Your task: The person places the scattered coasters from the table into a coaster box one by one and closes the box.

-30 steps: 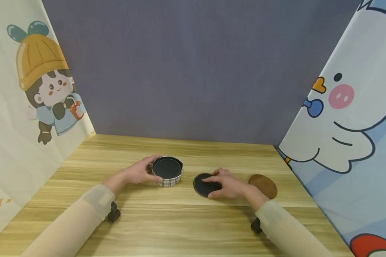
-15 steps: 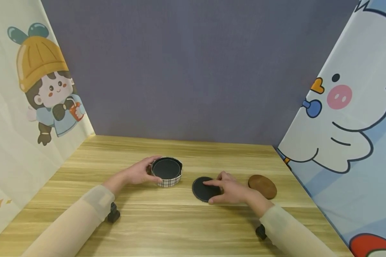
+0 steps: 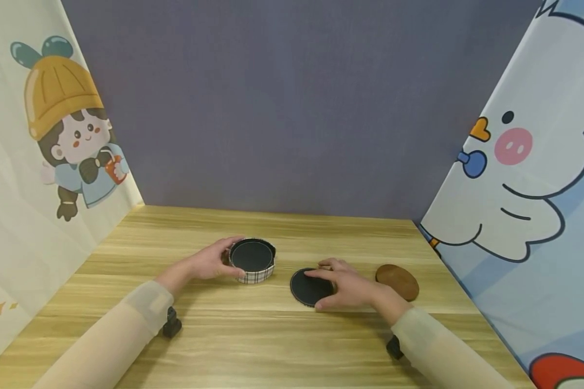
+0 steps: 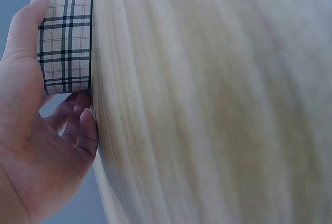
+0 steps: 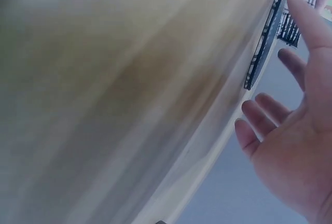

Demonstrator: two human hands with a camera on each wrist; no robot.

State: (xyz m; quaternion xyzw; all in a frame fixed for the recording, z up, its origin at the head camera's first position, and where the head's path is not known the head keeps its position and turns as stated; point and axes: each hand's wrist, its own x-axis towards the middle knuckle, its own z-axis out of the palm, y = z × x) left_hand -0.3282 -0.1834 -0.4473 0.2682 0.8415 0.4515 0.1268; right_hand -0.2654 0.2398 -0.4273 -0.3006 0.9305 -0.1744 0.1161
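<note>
A round plaid coaster holder [image 3: 256, 276] with a black coaster [image 3: 252, 255] showing in its top stands on the table left of centre. My left hand [image 3: 208, 260] grips its left side, thumb along the near wall; in the left wrist view the plaid wall [image 4: 65, 37] sits between thumb and fingers. To the right, a loose round black coaster [image 3: 309, 287] with a stitched edge lies flat. Over its right part hovers my right hand [image 3: 347, 286], fingers spread and loosely bent. In the right wrist view the fingers look apart from the coaster's patterned rim [image 5: 264, 40], though the index tip's contact is unclear.
A brown oval object [image 3: 397, 282] lies on the wooden table [image 3: 272, 340] just beyond my right wrist. A grey cloth wall [image 3: 282, 108] closes off the back, with printed cartoon panels [image 3: 525, 178] at the sides.
The loose coaster and my right hand have shifted slightly toward me over the past second, and the right fingers have spread a little. My left hand and the coaster holder have stayed put.
</note>
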